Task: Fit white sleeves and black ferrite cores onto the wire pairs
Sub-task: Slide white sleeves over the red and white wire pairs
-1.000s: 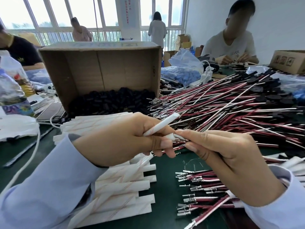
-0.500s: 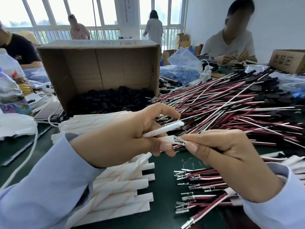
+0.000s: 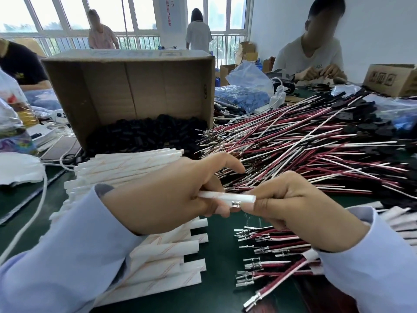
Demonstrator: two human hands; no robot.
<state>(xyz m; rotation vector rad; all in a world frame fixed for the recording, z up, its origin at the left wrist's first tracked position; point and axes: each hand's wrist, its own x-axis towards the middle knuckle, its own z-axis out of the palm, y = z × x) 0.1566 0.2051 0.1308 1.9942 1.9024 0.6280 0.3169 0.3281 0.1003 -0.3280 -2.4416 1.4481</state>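
White tubular sleeve (image 3: 226,196), tilted before, now level, left hand (image 3: 171,193) pinching its 9 o'clock end, right hand (image 3: 300,206) pinching the 3 o'clock end, pillar writing (image 3: 168,16) illegible

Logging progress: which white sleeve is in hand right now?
The white sleeve gripped in the left hand, meeting the right hand; the other sleeves lie stacked on the green table.

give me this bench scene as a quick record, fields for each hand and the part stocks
left hand: grips white sleeve, held roughly level
right hand: pinches metal terminal below the sleeve's right end
ferrite cores: black heap in cardboard box, behind the hands
spare sleeves: stacked on green table, under the left hand
wire pile: red and white pairs, right of the box
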